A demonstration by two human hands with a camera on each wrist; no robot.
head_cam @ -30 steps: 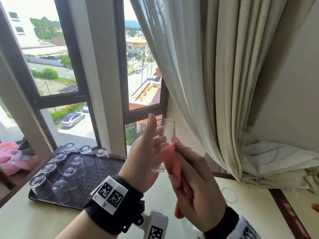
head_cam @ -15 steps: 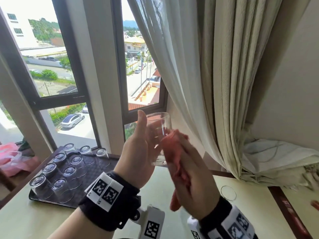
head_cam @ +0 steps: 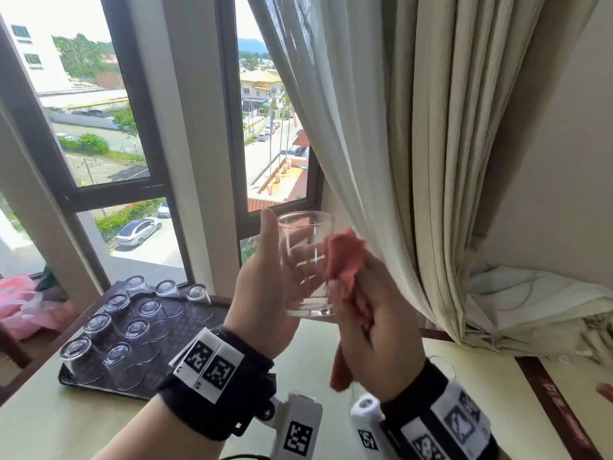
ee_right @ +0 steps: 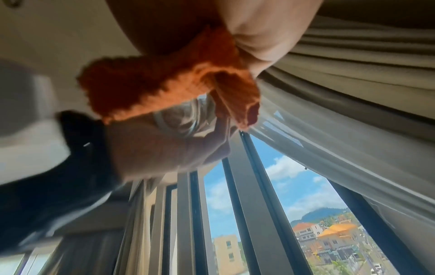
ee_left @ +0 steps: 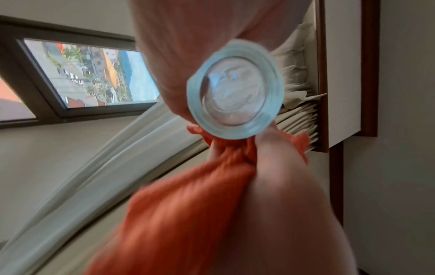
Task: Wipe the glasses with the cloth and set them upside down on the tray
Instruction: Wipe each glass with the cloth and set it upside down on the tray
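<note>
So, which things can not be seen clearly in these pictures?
- Left hand fingers: head view, behind the glass.
- Right hand grip on the cloth: head view, fingers hidden by the cloth.
- Glass wall: left wrist view shows only its base.
- Tray: near corner hidden by the left wrist.

Glass [head_cam: 306,263] between left hand [head_cam: 265,293] and right hand [head_cam: 378,333]; cloth [head_cam: 345,260] right of glass; tray [head_cam: 99,380] far left on surface [head_cam: 481,410].
</note>
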